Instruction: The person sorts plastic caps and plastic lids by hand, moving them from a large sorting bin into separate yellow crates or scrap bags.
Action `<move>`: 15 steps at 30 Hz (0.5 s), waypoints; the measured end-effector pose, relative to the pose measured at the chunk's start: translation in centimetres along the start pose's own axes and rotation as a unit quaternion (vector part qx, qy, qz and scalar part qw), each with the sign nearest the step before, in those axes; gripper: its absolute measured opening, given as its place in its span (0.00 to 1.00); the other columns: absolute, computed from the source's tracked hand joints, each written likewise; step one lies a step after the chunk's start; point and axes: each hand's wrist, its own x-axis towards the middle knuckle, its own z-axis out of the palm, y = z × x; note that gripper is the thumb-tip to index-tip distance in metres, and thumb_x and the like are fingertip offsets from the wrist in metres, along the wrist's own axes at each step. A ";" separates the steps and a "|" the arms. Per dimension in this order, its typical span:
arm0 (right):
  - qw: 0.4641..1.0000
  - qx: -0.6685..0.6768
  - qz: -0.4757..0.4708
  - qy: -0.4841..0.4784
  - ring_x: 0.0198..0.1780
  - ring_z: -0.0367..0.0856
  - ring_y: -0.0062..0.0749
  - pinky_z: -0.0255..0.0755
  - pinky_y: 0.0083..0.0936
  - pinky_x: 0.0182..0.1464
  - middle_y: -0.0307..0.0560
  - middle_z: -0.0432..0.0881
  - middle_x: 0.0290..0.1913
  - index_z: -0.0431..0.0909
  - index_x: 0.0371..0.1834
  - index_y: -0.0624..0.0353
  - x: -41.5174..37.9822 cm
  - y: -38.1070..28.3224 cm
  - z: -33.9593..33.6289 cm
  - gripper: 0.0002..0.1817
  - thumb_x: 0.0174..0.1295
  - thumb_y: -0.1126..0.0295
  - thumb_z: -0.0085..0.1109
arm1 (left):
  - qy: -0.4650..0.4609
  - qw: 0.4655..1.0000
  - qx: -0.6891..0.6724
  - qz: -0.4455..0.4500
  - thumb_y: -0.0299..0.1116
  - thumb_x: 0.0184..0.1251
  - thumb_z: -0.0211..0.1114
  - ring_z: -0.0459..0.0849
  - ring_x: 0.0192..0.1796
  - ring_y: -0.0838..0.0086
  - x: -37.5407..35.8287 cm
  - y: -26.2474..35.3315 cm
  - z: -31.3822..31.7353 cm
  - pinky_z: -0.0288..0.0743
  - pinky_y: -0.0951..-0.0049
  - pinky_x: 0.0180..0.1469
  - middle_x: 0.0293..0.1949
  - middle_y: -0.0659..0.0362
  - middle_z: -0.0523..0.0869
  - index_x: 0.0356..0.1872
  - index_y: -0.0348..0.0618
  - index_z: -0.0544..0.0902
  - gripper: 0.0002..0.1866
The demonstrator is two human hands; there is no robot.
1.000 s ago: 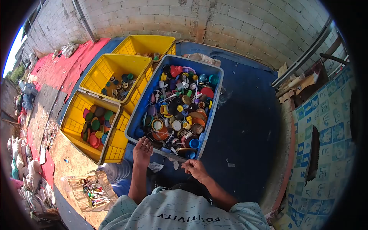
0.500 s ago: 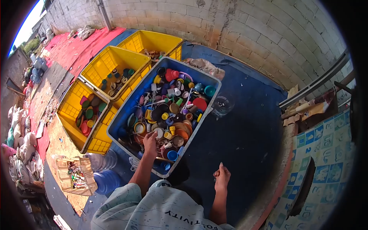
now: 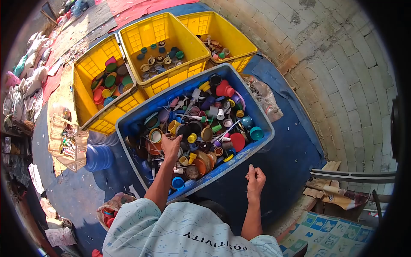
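Note:
A large blue crate (image 3: 262, 143) in front of me is heaped with mixed plastic caps, lids and pump tops. My left hand (image 3: 171, 146) reaches down into it, thumb and fingers apart, close to a black lid (image 3: 184, 131) and a yellow ring-shaped cap (image 3: 155, 135). Whether the fingertips touch the black lid is hard to see. Outside the crate's near right side, my right hand (image 3: 255, 181) hangs in the air with its fingers curled closed. Anything inside its pinch is too small to name.
Behind the blue crate stand a left yellow crate (image 3: 85, 60), a middle yellow crate (image 3: 192, 40) and a right yellow crate (image 3: 239, 36), holding sorted caps. A beige basket (image 3: 55, 137) and blue bottle (image 3: 99, 157) are at left. A block wall (image 3: 334, 98) rises at right.
The view has turned, and the crates appear larger and shifted. My left hand has moved from beside a white round lid towards the black lid. My right hand is higher in view, still closed.

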 end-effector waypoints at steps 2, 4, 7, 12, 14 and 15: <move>1.000 0.017 -0.009 0.010 0.22 0.64 0.14 0.60 0.17 0.27 0.34 0.68 0.17 0.67 0.16 0.57 2.1 -1.2 0.3 0.22 0.68 0.62 0.58 | 0.003 1.000 0.000 -0.003 0.36 0.50 0.76 0.84 0.45 0.65 -0.2 0.7 0.0 0.76 0.69 0.49 0.44 0.47 0.85 0.49 0.32 0.75 0.28; 0.999 0.049 -0.012 0.001 0.23 0.65 0.15 0.62 0.17 0.30 0.34 0.68 0.18 0.68 0.17 0.57 3.8 -1.6 0.7 0.21 0.68 0.63 0.58 | 0.013 1.000 0.001 0.003 0.34 0.50 0.75 0.85 0.43 0.66 0.2 0.2 0.3 0.77 0.70 0.47 0.42 0.47 0.85 0.46 0.31 0.76 0.25; 0.995 0.065 -0.015 -0.070 0.23 0.66 0.14 0.59 0.17 0.28 0.34 0.70 0.18 0.69 0.18 0.59 5.3 -1.5 2.1 0.20 0.68 0.63 0.58 | 0.014 0.999 -0.032 -0.004 0.34 0.51 0.75 0.84 0.40 0.69 0.2 0.3 0.4 0.77 0.73 0.41 0.41 0.50 0.85 0.45 0.30 0.77 0.24; 0.967 0.014 0.012 -0.252 0.25 0.67 0.12 0.61 0.16 0.28 0.32 0.74 0.22 0.75 0.24 0.61 10.5 0.0 4.0 0.15 0.65 0.63 0.62 | -0.017 0.967 -0.244 -0.067 0.34 0.55 0.75 0.80 0.33 0.76 -2.4 1.1 0.3 0.74 0.77 0.35 0.37 0.58 0.83 0.44 0.36 0.79 0.19; 0.945 -0.005 -0.017 -0.328 0.26 0.69 0.12 0.62 0.16 0.29 0.33 0.75 0.22 0.76 0.25 0.61 13.0 -0.2 5.3 0.14 0.65 0.64 0.61 | -0.018 0.936 -0.335 -0.110 0.34 0.60 0.72 0.80 0.34 0.78 -3.3 -0.1 0.6 0.74 0.75 0.38 0.36 0.63 0.83 0.44 0.42 0.79 0.14; 0.929 -0.014 -0.034 -0.367 0.27 0.70 0.12 0.63 0.16 0.30 0.33 0.75 0.23 0.76 0.26 0.62 14.3 -0.1 5.8 0.14 0.65 0.64 0.61 | 0.000 0.917 -0.380 -0.121 0.34 0.61 0.72 0.80 0.35 0.77 -4.6 0.6 0.8 0.74 0.75 0.40 0.37 0.63 0.83 0.44 0.43 0.79 0.14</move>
